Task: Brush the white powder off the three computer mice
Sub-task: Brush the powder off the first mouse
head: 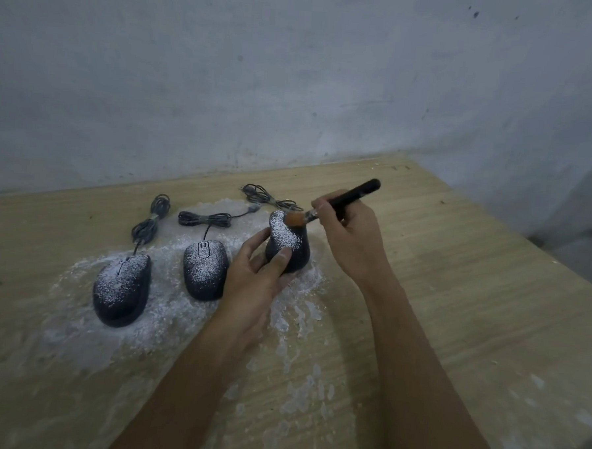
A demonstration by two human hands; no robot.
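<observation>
Three dark corded mice dusted with white powder are on a wooden table (457,267). The left mouse (121,289) and the middle mouse (204,269) lie flat on it. My left hand (254,277) holds the right mouse (288,246) tilted up off the table, thumb on its near side. My right hand (350,234) grips a black-handled brush (344,201). Its orange bristles (294,219) touch the top of the raised mouse.
White powder (166,317) is strewn over the table around and in front of the mice. Coiled cables (150,223) lie behind them, near a grey wall (295,87). The table's right edge runs diagonally at the right.
</observation>
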